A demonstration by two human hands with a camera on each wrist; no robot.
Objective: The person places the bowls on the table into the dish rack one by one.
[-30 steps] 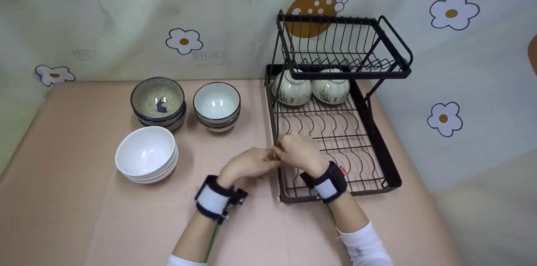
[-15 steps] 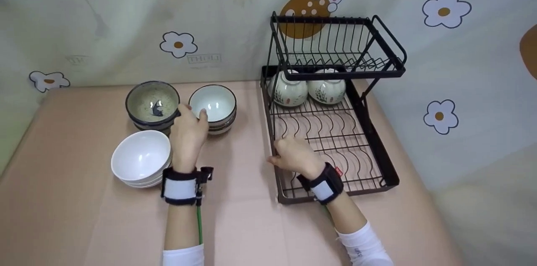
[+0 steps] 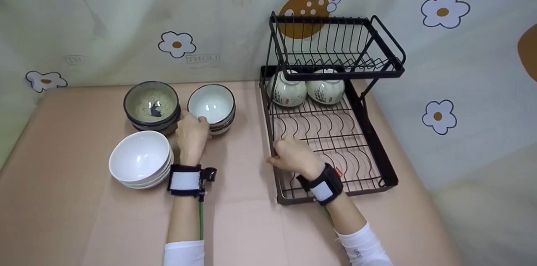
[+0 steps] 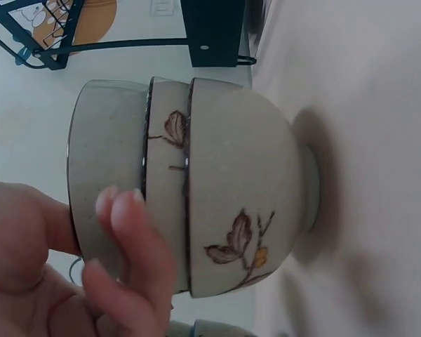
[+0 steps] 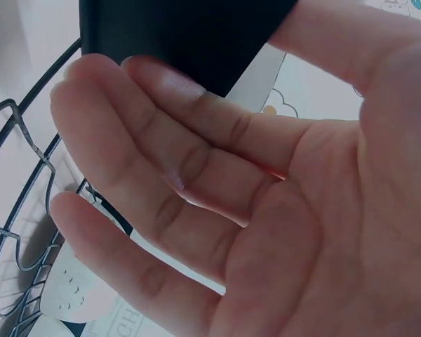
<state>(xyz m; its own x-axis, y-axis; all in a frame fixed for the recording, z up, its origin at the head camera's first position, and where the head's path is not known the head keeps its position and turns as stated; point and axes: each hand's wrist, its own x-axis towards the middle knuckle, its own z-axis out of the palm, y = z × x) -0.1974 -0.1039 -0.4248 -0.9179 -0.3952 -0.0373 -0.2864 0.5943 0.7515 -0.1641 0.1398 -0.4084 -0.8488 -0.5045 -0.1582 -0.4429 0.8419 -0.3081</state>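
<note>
My left hand [image 3: 192,136] is at a stack of pale, dark-rimmed bowls [image 3: 212,104]. In the left wrist view its thumb goes behind the rim of the top bowl [image 4: 109,140], while the curled fingers [image 4: 144,260] lie against the outside, pinching it. Brown leaf patterns mark the lower bowls [image 4: 249,168]. My right hand [image 3: 298,157] holds the left side rail of a black two-tier dish rack [image 3: 384,161]. In the right wrist view the rail's dark panel [image 5: 175,35] stands between thumb and loosely bent fingers; the thumb tip is hidden.
Left of my left hand stand a white bowl stack [image 3: 140,157] and a speckled, dark-rimmed bowl stack [image 3: 144,100]. Two patterned bowls [image 3: 287,89] sit upside down at the back of the rack's lower tier. The upper tier [image 3: 335,56] overhangs them. A patterned curtain [image 3: 105,18] hangs behind.
My left hand has left the rack's edge beside my right hand and moved left to the pale bowl stack, where its thumb and fingers have closed. The right hand stays at the rail.
</note>
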